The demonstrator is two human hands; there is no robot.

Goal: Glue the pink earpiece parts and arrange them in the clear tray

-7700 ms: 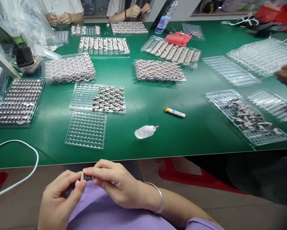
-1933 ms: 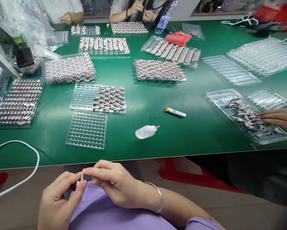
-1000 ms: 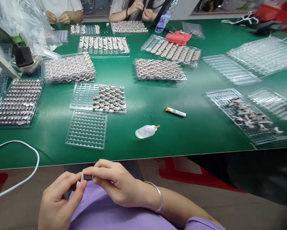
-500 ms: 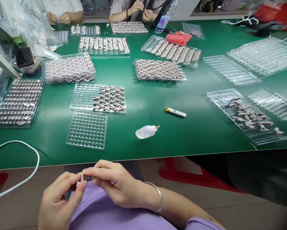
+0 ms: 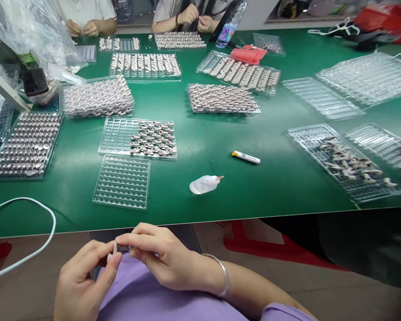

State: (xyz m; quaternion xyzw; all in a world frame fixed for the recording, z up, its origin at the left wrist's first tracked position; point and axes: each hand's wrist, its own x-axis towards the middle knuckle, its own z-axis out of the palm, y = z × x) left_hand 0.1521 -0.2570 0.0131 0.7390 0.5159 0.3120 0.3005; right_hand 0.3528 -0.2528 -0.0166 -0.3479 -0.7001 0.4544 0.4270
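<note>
Close to my body, just below the table's front edge, my left hand [image 5: 83,278] pinches a small whitish piece that looks like an earbud shell [image 5: 115,248] between thumb and forefinger. My right hand [image 5: 168,256] meets it from the other side, its thumb and forefinger closed on the same piece's darker end. Fingers cover most of the piece, so its full shape is hidden. Beyond my hands a clear tray [image 5: 121,182] with rows of small round hollows lies on the table. Behind it, another clear tray [image 5: 115,136] carries similar shells on its right part.
On the green table [image 5: 200,133] lie a white squeeze bottle [image 5: 204,184] and a white marker [image 5: 246,157]. Filled trays include one of shiny caps [image 5: 24,145] at left and one of loose shells [image 5: 347,162] at right. A white cable [image 5: 49,214] loops at left. Two people sit opposite.
My hands keep the same grip on the small piece, with hardly any movement. The table view has shifted very slightly.
</note>
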